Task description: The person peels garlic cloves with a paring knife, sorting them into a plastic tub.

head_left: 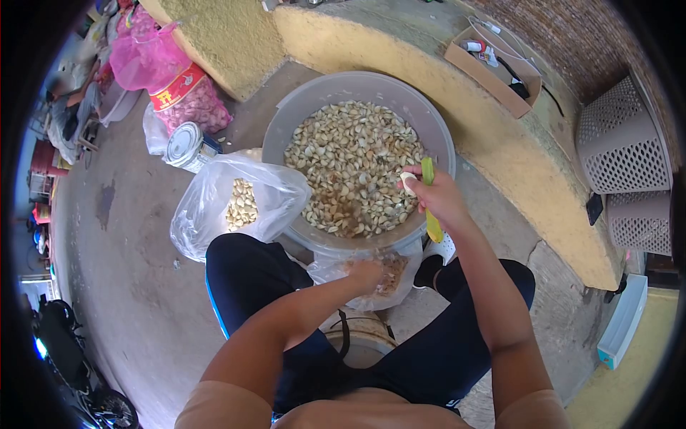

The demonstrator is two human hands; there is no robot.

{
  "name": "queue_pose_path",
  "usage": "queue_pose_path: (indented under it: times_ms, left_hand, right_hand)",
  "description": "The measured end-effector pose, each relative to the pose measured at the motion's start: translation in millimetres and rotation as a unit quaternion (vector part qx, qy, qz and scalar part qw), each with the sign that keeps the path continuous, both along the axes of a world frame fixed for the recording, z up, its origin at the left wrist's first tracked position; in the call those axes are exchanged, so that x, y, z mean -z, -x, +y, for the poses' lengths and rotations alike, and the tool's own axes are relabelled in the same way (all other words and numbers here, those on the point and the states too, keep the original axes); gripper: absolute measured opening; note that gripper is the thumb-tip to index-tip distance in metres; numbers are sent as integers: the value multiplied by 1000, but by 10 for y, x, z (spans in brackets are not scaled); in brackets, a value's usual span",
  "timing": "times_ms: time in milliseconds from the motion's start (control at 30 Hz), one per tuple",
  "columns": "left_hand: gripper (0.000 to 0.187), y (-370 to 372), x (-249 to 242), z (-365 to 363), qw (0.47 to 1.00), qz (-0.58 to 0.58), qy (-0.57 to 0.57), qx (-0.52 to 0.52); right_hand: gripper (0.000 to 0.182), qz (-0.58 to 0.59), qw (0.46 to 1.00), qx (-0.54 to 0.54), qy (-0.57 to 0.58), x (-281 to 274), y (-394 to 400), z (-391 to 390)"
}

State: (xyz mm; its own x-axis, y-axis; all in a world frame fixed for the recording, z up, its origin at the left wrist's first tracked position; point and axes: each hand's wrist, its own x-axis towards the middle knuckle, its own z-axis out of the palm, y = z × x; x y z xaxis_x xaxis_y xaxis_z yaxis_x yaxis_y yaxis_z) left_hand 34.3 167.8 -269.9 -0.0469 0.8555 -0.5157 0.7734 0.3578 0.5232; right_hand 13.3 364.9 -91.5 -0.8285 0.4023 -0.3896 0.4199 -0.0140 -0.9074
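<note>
Over the right edge of a big grey tub full of unpeeled garlic cloves, my right hand holds a yellow-green knife and a pale peeled clove. My left hand is blurred, low at a clear bag of brown skins below the tub; its fingers are too smeared to read. Left of the tub, an open clear plastic bag contains peeled white cloves.
A metal can and a pink mesh sack stand at the upper left. A cardboard box lies on the yellow ledge. Perforated bins are at the right, a motorcycle at the lower left.
</note>
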Motion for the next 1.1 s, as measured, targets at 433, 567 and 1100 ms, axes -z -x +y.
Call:
queue_pose_path:
  times_ms: [433, 567, 1100]
  left_hand:
    - [27, -328, 348, -62, 986, -88, 37, -138]
    - [31, -361, 726, -172, 997, -49, -37, -40]
    - [28, -378, 1081, -204, 994, -11, -68, -89]
  right_hand:
    - [24, -110, 924, -238, -277, 873, -102, -132]
    - [21, -253, 885, -281, -272, 1092, -51, -370]
    - [27, 47, 945, -229, -228, 261, 1234, -1692]
